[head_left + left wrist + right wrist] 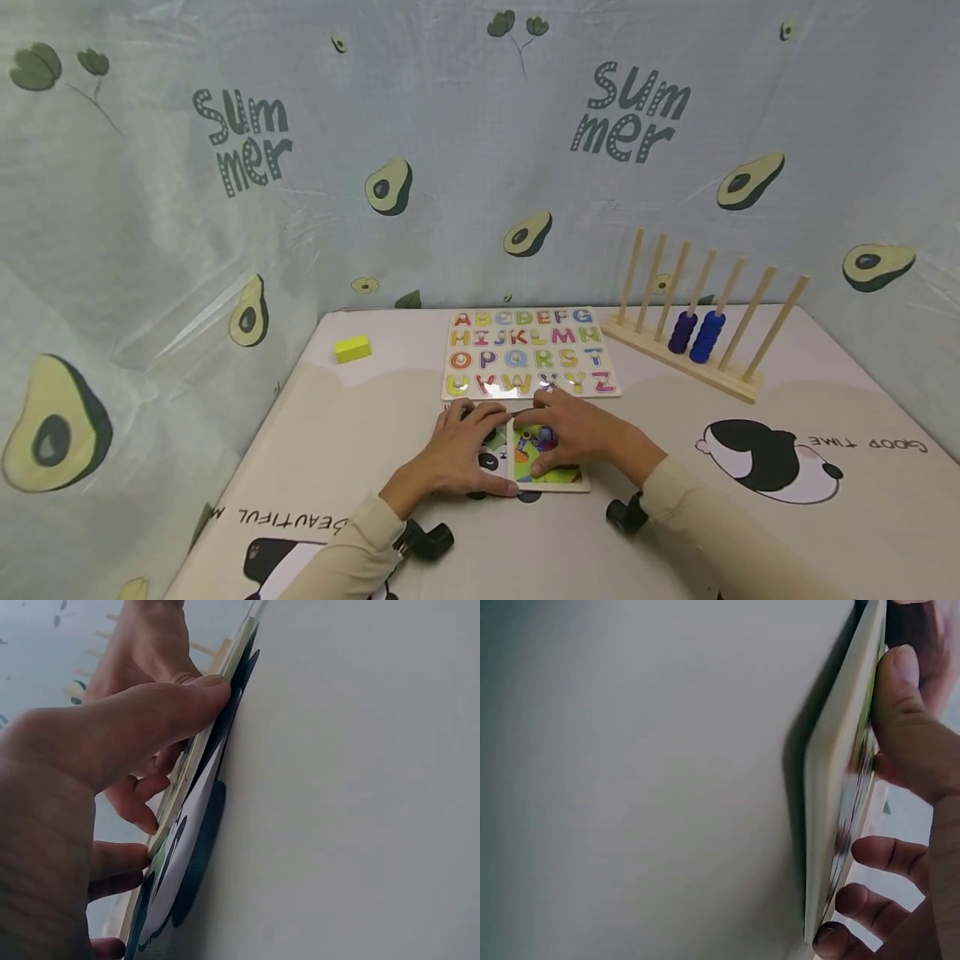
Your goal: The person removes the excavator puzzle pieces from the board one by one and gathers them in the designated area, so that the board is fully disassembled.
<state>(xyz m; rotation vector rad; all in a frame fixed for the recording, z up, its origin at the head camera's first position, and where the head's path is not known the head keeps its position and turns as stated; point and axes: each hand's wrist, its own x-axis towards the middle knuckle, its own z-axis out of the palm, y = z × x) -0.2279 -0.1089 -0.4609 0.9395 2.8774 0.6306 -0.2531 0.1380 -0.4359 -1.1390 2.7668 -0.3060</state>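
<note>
A small wooden picture puzzle (550, 482) with a pale rim and a bright yellow-green picture lies on the table in front of me. My left hand (463, 454) holds its left side, thumb at the near edge and fingertips towards the far corner. My right hand (581, 429) spreads over the picture, its thumb (900, 682) resting on the face. Its other fingers bend loosely near the far and right edges. In the left wrist view, my left thumb (199, 694) lies along the puzzle's rim (187, 772). Part of the picture is hidden under the right hand.
Just beyond the hands lies an alphabet board (531, 354) with colourful letters. A wooden peg rack (682, 358) with dark blue and purple beads stands at the back right. A yellow block (352, 349) sits at the back left. A printed cloth (360, 467) covers the table.
</note>
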